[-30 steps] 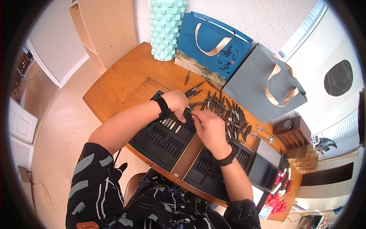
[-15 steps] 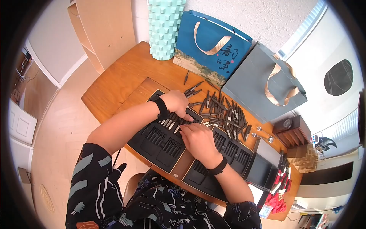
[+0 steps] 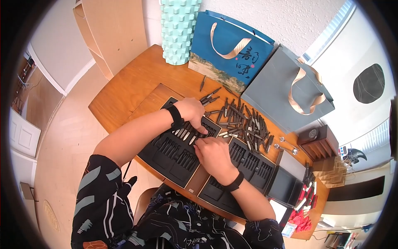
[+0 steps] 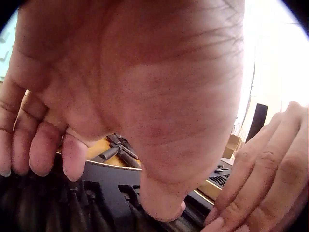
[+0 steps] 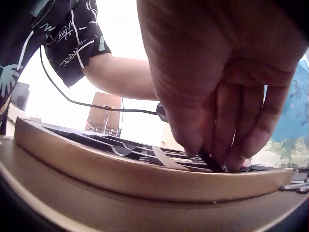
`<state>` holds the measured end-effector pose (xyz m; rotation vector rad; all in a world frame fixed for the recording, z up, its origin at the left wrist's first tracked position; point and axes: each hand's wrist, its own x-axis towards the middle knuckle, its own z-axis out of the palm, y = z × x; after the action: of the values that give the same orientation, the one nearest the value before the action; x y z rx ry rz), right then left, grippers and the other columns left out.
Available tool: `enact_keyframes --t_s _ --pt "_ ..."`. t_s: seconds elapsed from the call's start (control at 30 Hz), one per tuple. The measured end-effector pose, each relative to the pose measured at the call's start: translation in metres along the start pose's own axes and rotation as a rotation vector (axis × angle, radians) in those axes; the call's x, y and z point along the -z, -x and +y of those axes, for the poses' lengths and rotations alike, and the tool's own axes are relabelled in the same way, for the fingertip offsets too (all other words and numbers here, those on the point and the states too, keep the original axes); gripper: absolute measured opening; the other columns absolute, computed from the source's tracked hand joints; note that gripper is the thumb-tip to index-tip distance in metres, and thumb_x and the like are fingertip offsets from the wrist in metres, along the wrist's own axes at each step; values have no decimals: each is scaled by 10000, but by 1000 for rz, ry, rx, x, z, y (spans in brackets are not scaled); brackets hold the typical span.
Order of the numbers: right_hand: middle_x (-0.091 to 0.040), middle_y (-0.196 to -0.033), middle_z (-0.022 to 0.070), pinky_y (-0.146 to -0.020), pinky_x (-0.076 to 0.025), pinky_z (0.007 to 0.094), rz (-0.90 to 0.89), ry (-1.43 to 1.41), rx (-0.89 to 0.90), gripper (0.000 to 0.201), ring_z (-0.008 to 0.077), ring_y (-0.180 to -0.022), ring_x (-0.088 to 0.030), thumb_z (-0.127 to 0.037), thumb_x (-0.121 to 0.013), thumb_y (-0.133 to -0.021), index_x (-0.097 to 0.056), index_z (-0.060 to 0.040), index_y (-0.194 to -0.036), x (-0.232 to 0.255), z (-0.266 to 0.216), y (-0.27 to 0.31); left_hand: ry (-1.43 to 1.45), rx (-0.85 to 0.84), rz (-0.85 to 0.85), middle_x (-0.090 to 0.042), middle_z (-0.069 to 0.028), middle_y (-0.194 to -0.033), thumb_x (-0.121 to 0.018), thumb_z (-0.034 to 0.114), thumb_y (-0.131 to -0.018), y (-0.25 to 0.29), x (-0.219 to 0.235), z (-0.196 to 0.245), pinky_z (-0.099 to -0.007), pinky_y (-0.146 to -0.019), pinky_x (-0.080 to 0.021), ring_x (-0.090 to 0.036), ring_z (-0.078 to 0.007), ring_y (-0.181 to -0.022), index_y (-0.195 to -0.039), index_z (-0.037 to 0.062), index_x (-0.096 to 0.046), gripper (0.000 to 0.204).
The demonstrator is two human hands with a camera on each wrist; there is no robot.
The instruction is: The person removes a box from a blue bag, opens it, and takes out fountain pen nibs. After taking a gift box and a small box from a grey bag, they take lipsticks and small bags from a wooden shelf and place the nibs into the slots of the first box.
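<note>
A case with black, slotted inserts lies open in two halves; the left half (image 3: 161,162) sits under my hands, the right half (image 3: 259,182) beside it. My left hand (image 3: 192,112) rests over the far part of the left half, fingers pointing down, thumb touching the insert. With thumb and fingers my right hand (image 5: 222,96) pinches a slim dark piece (image 5: 208,161), low at the insert just inside the rim. Several slim pieces with silvery ends (image 3: 192,139) lie in slots between the hands. Behind the case is a pile of similar dark pieces (image 3: 253,129).
A blue paper bag (image 3: 232,45) and a grey one (image 3: 286,89) stand behind the pile, next to a mint foam roller (image 3: 179,33). Rightward are a black open box (image 3: 285,184), a small wooden box (image 3: 318,143) and red items (image 3: 299,220).
My right hand has come down from beside the left thumb to the insert, moving left and nearer to me. The left hand stays nearly in place.
</note>
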<state>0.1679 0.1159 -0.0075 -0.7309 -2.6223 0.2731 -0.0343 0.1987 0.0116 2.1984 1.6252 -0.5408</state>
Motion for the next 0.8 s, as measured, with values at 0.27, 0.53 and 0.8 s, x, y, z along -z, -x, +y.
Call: enact_keyframes --t_s 0.27,0.53,0.8 --pt "-692 -788 127 -653 -561 446 -47 -7 -42 97 325 -767 -708 -124 -732 -901 -677 -52 -865 -6 0 2 -28 26 65 -786 -160 -938 -713 852 -743 7 -3 7 -429 -827 -603 -758 -355 -953 -910 -9 -813 883" --pt "-696 -827 102 -672 -575 428 -33 62 -16 97 298 -825 -712 -133 -719 -916 -686 -47 -889 -8 -7 4 29 -4 131 -775 -216 -900 -768 796 -739 12 -4 5 -456 -794 -608 -758 -398 -907 -887 -51 -783 860" --pt "-683 -914 76 -723 -587 403 -151 187 10 162 266 -912 -705 -159 -721 -917 -752 -41 -1024 -4 -13 6 21 -39 175 -770 -206 -877 -761 811 -732 12 -8 3 -464 -762 -606 -759 -393 -887 -858 -51 -768 870"
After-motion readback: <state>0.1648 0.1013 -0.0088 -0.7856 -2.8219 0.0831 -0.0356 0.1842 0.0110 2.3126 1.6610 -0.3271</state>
